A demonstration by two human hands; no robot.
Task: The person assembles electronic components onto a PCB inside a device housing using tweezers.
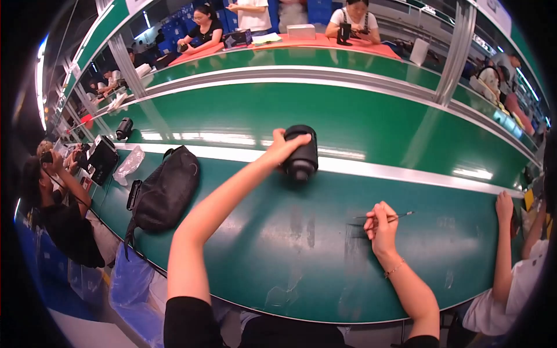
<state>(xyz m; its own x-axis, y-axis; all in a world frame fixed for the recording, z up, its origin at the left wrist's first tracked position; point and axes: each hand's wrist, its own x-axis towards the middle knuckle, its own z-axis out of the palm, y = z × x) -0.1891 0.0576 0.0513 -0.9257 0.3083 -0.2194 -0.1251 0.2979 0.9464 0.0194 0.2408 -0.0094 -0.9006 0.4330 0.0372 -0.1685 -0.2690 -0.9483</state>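
My left hand [284, 148] is closed around a black camera lens [303, 153], a stepped cylinder whose narrower end points down toward me. It is held up over the pale strip between the bench and the green conveyor belt. My right hand [382, 227], with a thin bracelet at its wrist, pinches a thin, dark, pen-like tool [403, 215]. The tool lies crosswise in the fingers, just above the bench; its exact kind is too small to make out. Both forearms reach in from the lower edge over the dark green bench top [325, 272].
A black bag [168, 188] lies left of my left forearm, near crumpled clear plastic [129, 165] and a black box [103, 159]. Another black cylinder [123, 128] stands on the conveyor belt [371, 127]. Co-workers sit at both sides; a neighbour's arm [503, 243] rests at the right.
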